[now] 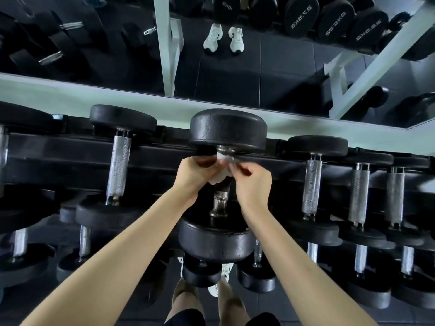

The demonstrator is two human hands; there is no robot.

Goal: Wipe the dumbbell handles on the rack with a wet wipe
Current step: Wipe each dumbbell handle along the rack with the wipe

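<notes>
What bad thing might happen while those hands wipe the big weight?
The left hand and right hand bunch the wet wipe at the far end of the handle, so the bare near part might get skipped. Both sit right by the dumbbell head; if it rolls, they might get pinched.

Left hand (195, 172) and right hand (253, 182) bare, forearms (113, 267) bare too; black shorts (188, 318), white chunky sneakers (226, 270), dark soles (208, 51) showing in mirror (282, 74).
</notes>
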